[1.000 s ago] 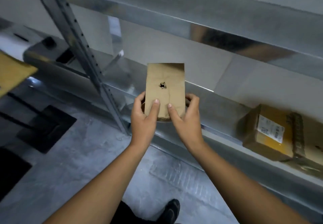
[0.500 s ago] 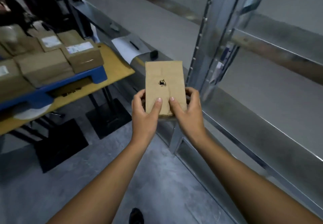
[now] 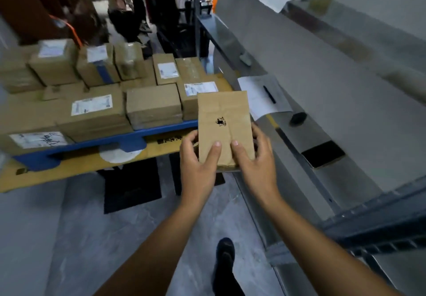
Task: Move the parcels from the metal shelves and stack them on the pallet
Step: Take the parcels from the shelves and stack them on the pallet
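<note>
Carry step. Parcel is a flat brown paper packet with a small torn hole in its face. It's held upright out in front, off the shelf and not yet on the pallet.

Left hand and right hand both grip its lower end, side by side. Thumbs lie on the near face, almost touching, and fingers curl round the side edges.

Pallet sits ahead and left of the hands, mostly covered by boxes, stacked two high in places. Shelf runs along the right of the hands.

Next, as I read it: close in, pick a flat box top nearest the hands, lay the packet flat, let go. It looks thin and light, so it may slide. Seat it away from the edge.
</note>
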The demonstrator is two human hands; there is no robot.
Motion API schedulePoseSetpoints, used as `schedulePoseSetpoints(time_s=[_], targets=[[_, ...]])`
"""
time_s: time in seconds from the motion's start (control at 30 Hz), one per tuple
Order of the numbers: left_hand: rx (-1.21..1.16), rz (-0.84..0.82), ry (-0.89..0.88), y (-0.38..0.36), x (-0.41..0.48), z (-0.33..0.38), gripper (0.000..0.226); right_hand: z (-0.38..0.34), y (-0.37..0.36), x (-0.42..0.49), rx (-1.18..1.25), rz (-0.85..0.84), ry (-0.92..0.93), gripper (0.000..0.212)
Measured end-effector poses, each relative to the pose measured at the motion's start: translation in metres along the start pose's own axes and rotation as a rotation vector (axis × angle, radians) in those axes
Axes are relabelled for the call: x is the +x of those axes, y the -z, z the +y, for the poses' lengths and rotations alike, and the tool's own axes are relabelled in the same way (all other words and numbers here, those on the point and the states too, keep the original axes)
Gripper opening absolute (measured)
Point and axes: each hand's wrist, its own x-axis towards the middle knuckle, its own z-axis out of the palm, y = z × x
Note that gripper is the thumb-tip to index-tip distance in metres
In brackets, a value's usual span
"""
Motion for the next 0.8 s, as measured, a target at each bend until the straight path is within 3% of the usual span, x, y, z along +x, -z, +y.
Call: schedulePoseSetpoints(time_s=[0.33,0.5,0.63,0.8], targets=[[0.052,0.224,-0.025,-0.018,0.171,0.007,0.043,0.000,-0.085,0.182,0.059,-0.222,0.097,0.061],[0.062,0.313,0.010,-0.016,0.231,-0.001,0.050,0.000,-0.125,0.242,0.063,-0.302,0.082,0.057],[0.127,0.302,0.040,-0.006,0.287,-0.011,0.050,0.007,-0.167,0.284,0.049,-0.342,0.024,0.055],[0.329,0.310,-0.045,0.022,0.365,-0.029,0.054,0.017,-0.234,0.352,0.009,-0.339,-0.004,0.057]])
